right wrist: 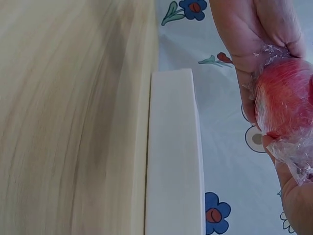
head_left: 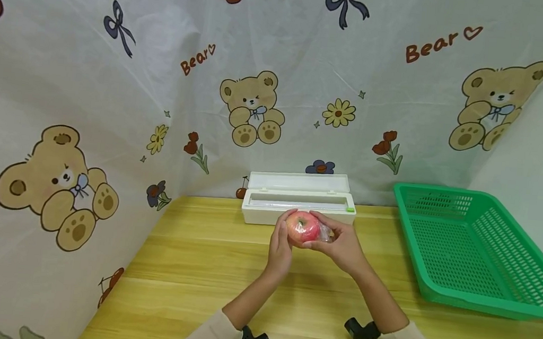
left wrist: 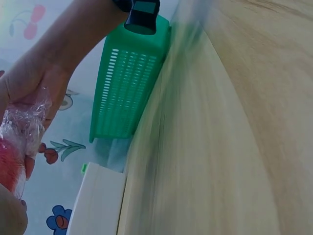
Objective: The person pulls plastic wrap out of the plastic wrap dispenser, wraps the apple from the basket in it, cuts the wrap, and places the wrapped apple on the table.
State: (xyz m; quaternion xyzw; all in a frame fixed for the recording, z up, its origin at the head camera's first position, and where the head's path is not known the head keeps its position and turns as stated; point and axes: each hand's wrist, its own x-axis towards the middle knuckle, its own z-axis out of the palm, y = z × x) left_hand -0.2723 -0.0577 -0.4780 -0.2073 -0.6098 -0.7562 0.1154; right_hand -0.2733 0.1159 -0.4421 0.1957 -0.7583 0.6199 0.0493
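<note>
A red apple (head_left: 302, 227) wrapped in clear plastic film is held up in front of a white box, between both hands. My left hand (head_left: 281, 243) cups its left side, the fingers curved around it. From the right, my right hand (head_left: 342, 244) grips it, thumb in front and fingers behind. Loose cling film (head_left: 326, 233) bunches up on that side, within the right hand's grasp. The left wrist view shows the crumpled film (left wrist: 27, 122) beside the right palm. In the right wrist view, the film-covered apple (right wrist: 286, 98) sits between the two hands.
Behind the hands stands the white cling film box (head_left: 268, 215), its lid (head_left: 299, 182) raised and a green slider at its right end. A green plastic basket (head_left: 427, 280) is on the right of the wooden table (head_left: 187, 269). Bear-printed cloth (head_left: 299, 54) hangs behind.
</note>
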